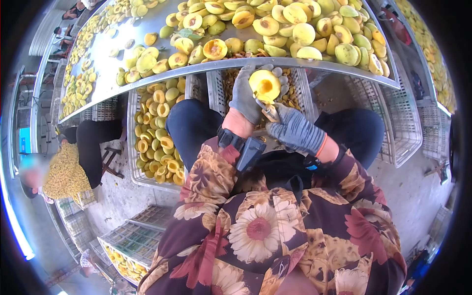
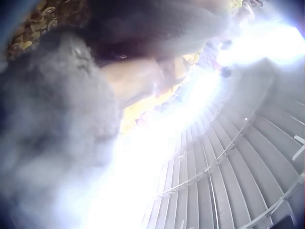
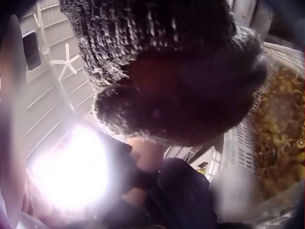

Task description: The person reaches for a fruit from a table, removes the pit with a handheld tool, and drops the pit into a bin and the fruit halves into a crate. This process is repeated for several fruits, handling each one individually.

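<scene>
In the head view my gloved left hand [image 1: 244, 93] holds a yellow peach half [image 1: 265, 85], cut face up, with fingertips showing past its far side. My right hand [image 1: 297, 130], in a grey striped glove, grips a small pitting tool [image 1: 269, 112] with a light-coloured handle. The tool's metal end reaches the lower edge of the peach half. Both hands are close together below the metal table's front edge. The left glove [image 2: 57, 109] is blurred in the left wrist view. Knitted glove fabric [image 3: 157, 47] fills the upper part of the right wrist view, where the tool is hidden.
Many peach halves [image 1: 305, 34] lie on the metal table [image 1: 110, 86]. A crate [image 1: 132, 147] of halves stands beside my left knee. Another crate [image 1: 216, 93], holding scraps, sits between my knees. White crates [image 1: 405, 123] stand at the right. Another person [image 1: 69, 167] sits at the left.
</scene>
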Demonstrator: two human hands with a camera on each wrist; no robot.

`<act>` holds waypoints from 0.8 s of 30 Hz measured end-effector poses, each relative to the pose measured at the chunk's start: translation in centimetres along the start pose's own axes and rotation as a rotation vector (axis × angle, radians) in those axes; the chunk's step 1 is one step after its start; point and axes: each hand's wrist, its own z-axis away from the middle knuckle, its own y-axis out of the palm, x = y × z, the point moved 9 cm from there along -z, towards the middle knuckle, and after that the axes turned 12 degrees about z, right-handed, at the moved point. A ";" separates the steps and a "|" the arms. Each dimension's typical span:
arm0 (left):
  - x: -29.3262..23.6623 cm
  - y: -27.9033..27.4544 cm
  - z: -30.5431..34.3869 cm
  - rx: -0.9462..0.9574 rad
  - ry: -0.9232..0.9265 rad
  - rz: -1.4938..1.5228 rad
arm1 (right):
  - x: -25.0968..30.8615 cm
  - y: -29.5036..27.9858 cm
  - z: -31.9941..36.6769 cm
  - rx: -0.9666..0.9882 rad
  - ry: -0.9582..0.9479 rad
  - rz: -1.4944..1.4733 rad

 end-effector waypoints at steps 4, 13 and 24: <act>-3.3 2.5 1.3 0.065 0.378 -0.393 | 2.6 -2.3 2.6 -0.375 -0.157 0.346; -7.8 5.7 9.5 0.148 0.320 0.085 | -9.2 -1.2 0.3 0.070 0.441 0.818; -36.1 -14.4 28.0 -0.998 0.792 -0.852 | -7.3 4.2 -0.5 0.353 0.388 0.969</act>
